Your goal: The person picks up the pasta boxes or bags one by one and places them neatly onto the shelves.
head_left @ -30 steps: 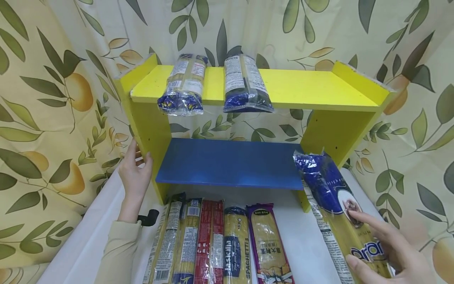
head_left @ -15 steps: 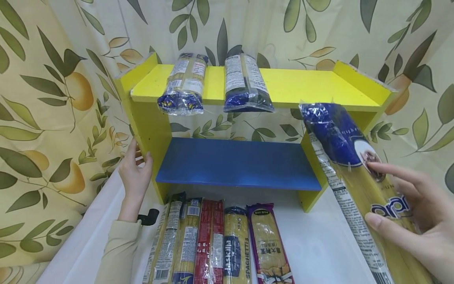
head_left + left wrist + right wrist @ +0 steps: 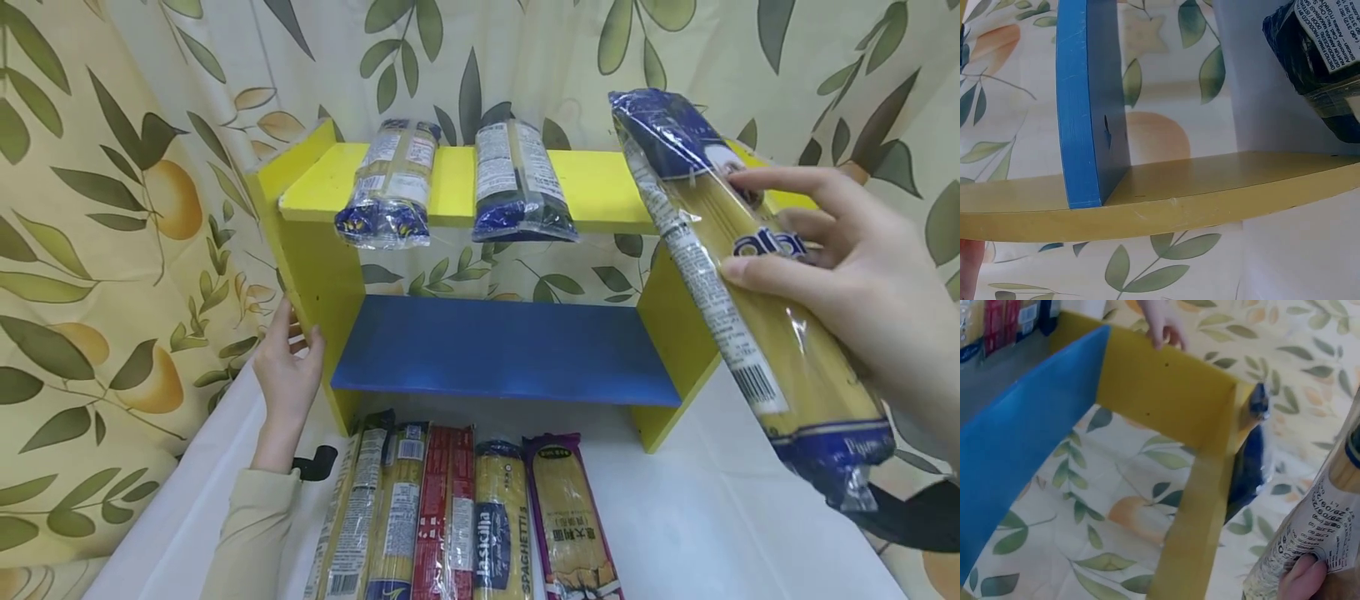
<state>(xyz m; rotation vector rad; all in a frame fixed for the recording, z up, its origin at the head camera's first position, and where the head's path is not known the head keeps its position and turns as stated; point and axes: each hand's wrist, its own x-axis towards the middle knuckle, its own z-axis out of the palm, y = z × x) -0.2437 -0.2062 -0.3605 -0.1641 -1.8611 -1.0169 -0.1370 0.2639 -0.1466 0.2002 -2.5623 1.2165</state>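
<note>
My right hand (image 3: 862, 242) grips a long spaghetti packet (image 3: 780, 350) with blue ends, thumb on the near side and fingers across the front. The packet leans with its top to the left, in front of the right end of the yellow upper shelf (image 3: 600, 179). In the right wrist view a thumb presses on the packet's printed back (image 3: 1329, 519). My left hand (image 3: 288, 367) touches the outer side of the yellow left panel (image 3: 318, 283), fingers partly hidden behind it. Two pasta packets (image 3: 393, 183) (image 3: 517, 179) lie on the upper shelf, ends jutting over its front edge.
A blue lower shelf (image 3: 502, 346) spans the yellow side panels. Below it, several pasta packets stand in a row on the white surface, among them a red packet (image 3: 442, 508) and a purple-edged packet (image 3: 570, 517). A leaf-patterned curtain (image 3: 150, 250) hangs behind and beside the unit.
My right hand has raised the spaghetti packet from beside the unit's lower right to the height of the upper shelf, tilting it further left. My left hand stays at the left panel.
</note>
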